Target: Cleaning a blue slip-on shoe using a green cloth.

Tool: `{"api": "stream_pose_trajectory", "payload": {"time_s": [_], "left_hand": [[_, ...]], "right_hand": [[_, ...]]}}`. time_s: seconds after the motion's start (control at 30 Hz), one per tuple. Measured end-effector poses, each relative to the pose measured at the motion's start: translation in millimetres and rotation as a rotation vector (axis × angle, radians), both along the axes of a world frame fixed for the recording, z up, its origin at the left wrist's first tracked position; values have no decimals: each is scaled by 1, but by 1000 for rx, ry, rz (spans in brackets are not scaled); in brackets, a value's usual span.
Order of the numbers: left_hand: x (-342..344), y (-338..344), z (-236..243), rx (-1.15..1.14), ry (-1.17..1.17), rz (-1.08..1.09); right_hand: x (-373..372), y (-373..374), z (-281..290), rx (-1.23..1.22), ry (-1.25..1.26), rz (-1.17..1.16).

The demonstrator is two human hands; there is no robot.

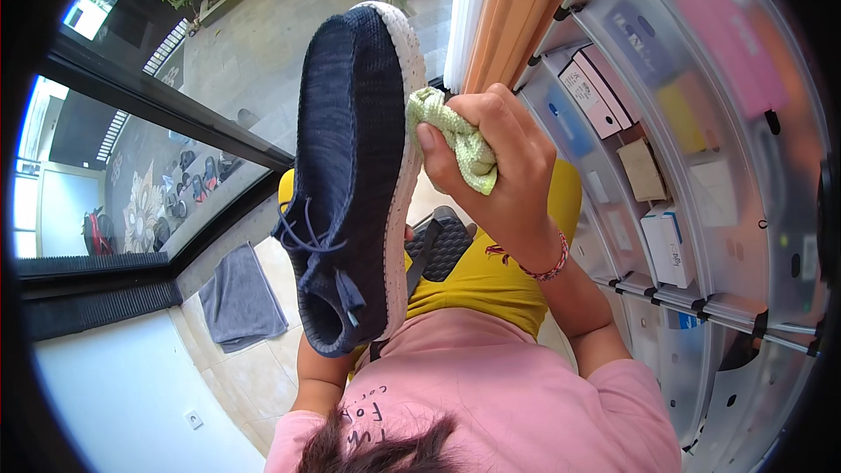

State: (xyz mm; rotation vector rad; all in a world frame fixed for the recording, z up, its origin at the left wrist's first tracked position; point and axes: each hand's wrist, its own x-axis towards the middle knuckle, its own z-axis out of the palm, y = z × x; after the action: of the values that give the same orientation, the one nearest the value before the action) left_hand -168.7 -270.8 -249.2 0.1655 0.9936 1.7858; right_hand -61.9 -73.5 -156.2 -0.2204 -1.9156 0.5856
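Note:
A navy blue fabric shoe [368, 149] with thin laces and a pale speckled sole [405, 175] is held up before me, toe away and heel toward me. Behind it my left hand [409, 232] grips it; only a fingertip shows past the sole, and the rest is hidden. My right hand [504, 162] is closed around a bunched light green cloth [451, 136], its thumb and fingers pinching the fabric. The cloth presses against the sole's right side, near the toe half.
On my right, clear plastic shelving [631, 298] holds boxes and folders. A dark padded strap sandal [438, 245] shows between my yellow-clad legs. A grey towel [243, 298] lies on the tiles at left. Beyond the glass panes [166, 105], several shoes [197, 180] sit outside.

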Motion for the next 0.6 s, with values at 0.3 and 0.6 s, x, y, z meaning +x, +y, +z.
{"api": "stream_pose_trajectory", "payload": {"time_s": [0.3,0.6], "left_hand": [[0,6,22,-110,113,42],[10,43,39,-216,240,90]], "right_hand": [[21,-51,-23,-33,-190,378],[-13,7,9,206,-32,-61]]}}
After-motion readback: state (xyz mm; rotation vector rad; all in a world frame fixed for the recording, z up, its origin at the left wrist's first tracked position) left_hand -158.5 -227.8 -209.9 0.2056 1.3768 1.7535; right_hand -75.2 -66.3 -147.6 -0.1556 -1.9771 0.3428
